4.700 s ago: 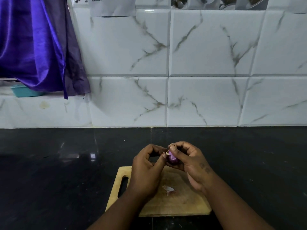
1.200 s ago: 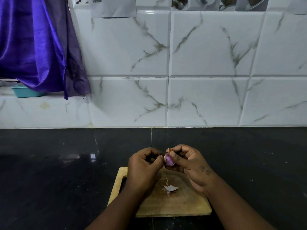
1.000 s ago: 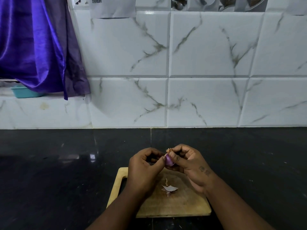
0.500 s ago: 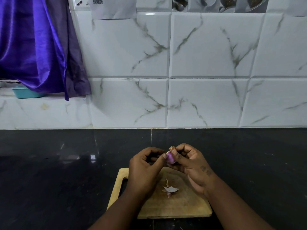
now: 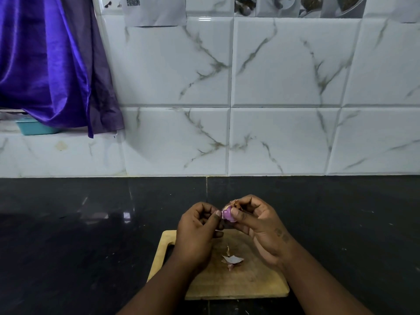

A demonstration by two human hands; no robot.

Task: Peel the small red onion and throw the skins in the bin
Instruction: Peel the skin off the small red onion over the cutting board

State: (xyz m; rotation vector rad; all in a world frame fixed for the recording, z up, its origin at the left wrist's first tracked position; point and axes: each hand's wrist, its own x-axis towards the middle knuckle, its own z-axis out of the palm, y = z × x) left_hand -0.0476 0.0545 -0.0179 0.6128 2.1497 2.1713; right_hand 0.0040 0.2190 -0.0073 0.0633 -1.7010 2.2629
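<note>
At the far left of the wall, a purple cloth [image 5: 45,64] hangs down over a ledge. A teal tub [image 5: 31,128] sits on that ledge, half hidden under the cloth's hem. Just right of the cloth, at the top edge, a sheet of paper [image 5: 156,12] is stuck to the white marbled tiles [image 5: 284,64]. Below the tiles runs a glossy black worktop [image 5: 68,246].

Near the worktop's front edge, about the middle, lies a wooden chopping board [image 5: 238,285] with a handle slot on its left side. The left hand [image 5: 197,235] is raised over the board's left half with its fingers curled. Its thumb tip presses against the left side of the small red onion [image 5: 228,215]. It seems to pinch the onion's edge against a curled finger, though the thumb hides the contact.

The onion is in the air between the two hands, above the board's far edge and clear of the wood. Its near side shows bare purple flesh, and a scrap of dry brown skin clings at the top. Loose skins [image 5: 232,260] lie on the board below, between the wrists. The right hand [image 5: 259,223] clasps the onion from the right, with the thumb across its lower front and the fingers curled over the top and back.
</note>
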